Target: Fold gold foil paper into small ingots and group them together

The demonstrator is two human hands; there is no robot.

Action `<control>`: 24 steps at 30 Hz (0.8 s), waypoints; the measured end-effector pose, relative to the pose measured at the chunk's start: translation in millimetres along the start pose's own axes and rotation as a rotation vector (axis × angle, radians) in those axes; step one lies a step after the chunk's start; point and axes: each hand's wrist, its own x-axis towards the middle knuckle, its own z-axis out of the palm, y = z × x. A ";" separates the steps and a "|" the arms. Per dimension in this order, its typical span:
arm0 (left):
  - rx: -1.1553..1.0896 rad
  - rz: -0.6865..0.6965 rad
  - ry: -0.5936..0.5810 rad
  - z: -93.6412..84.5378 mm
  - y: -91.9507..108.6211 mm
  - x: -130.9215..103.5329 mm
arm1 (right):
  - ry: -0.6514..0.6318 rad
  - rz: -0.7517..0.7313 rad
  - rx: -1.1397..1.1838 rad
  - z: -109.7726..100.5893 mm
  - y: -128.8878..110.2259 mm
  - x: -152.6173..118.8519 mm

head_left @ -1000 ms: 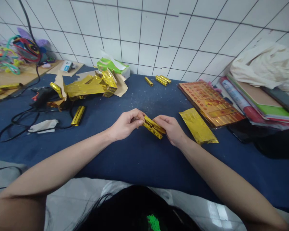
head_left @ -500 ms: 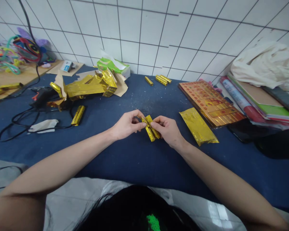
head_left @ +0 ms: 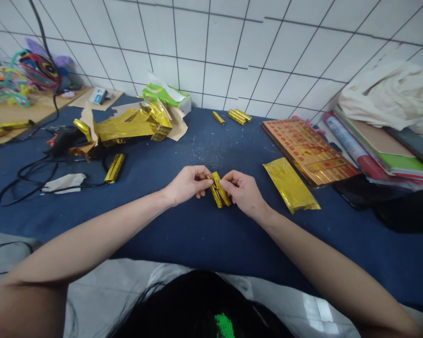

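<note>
Between my two hands, at the middle of the blue-covered table (head_left: 197, 230), is a folded piece of gold foil paper (head_left: 219, 193). My left hand (head_left: 186, 184) pinches its left edge between thumb and fingers. On the other side, my right hand (head_left: 244, 191) grips its right edge in the same way. The foil has long ridges and a gap near its middle. To the right of my right hand lies a flat gold packet (head_left: 291, 184). A rolled gold piece (head_left: 114, 168) rests farther left.
Crumpled gold foil (head_left: 127, 129) and black cables (head_left: 24, 173) lie at the left. Short gold rolls (head_left: 238, 116) are near the tiled wall. An orange-gold stack of sheets (head_left: 308, 150), folders (head_left: 391, 150) and white cloth (head_left: 391, 94) are at the right.
The foil between my hands has shifted slightly left and its ridges have tilted a little. My left fingers are curled in more. Both hands keep their grip.
</note>
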 end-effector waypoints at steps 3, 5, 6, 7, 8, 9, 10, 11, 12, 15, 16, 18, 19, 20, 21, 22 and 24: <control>-0.031 -0.001 -0.014 1.5 -1.6 1.0 | 0.000 0.022 0.038 -0.7 -0.5 0.6; -0.041 -0.011 -0.016 2.8 -1.7 0.9 | -0.010 0.032 0.054 -0.4 -1.4 0.7; -0.050 -0.019 -0.015 3.5 -1.2 0.6 | -0.016 0.034 0.057 -0.1 -1.9 0.7; -0.063 -0.028 -0.010 4.3 -0.6 0.3 | -0.023 0.035 0.058 0.1 -2.4 0.7; -0.077 -0.035 -0.007 5.0 0.1 -0.2 | -0.032 0.036 0.058 0.3 -2.8 0.6; -0.090 -0.041 -0.002 5.7 0.8 -0.6 | -0.041 0.035 0.057 0.3 -3.1 0.6; -0.098 -0.046 0.004 6.4 1.4 -1.1 | -0.050 0.034 0.052 0.2 -3.2 0.5; -0.103 -0.050 0.011 7.0 1.9 -1.5 | -0.057 0.032 0.043 0.0 -3.4 0.4; -0.105 -0.055 0.016 7.5 2.2 -1.9 | -0.066 0.030 0.033 -0.4 -3.5 0.4; -0.111 -0.071 0.023 8.6 2.7 -2.8 | -0.095 0.022 -0.013 -1.8 -3.7 0.2; -0.116 -0.077 0.022 8.9 2.8 -3.1 | -0.104 0.016 -0.035 -2.3 -3.8 0.2; -0.123 -0.089 0.017 9.1 2.7 -3.5 | -0.118 -0.002 -0.085 -3.1 -3.8 0.1; -0.121 -0.090 0.013 9.2 2.6 -3.7 | -0.125 -0.008 -0.111 -3.4 -3.8 -0.1; -0.114 -0.089 0.008 9.3 2.5 -3.9 | -0.130 -0.012 -0.136 -3.7 -3.8 -0.2; -0.101 -0.085 0.002 9.4 2.2 -4.1 | -0.132 -0.016 -0.161 -3.8 -3.7 -0.5; -0.085 -0.082 -0.004 9.5 1.9 -4.4 | -0.134 -0.022 -0.187 -3.9 -3.6 -0.7; -0.043 -0.076 -0.009 10.0 1.0 -4.9 | -0.128 -0.041 -0.248 -3.8 -3.2 -1.3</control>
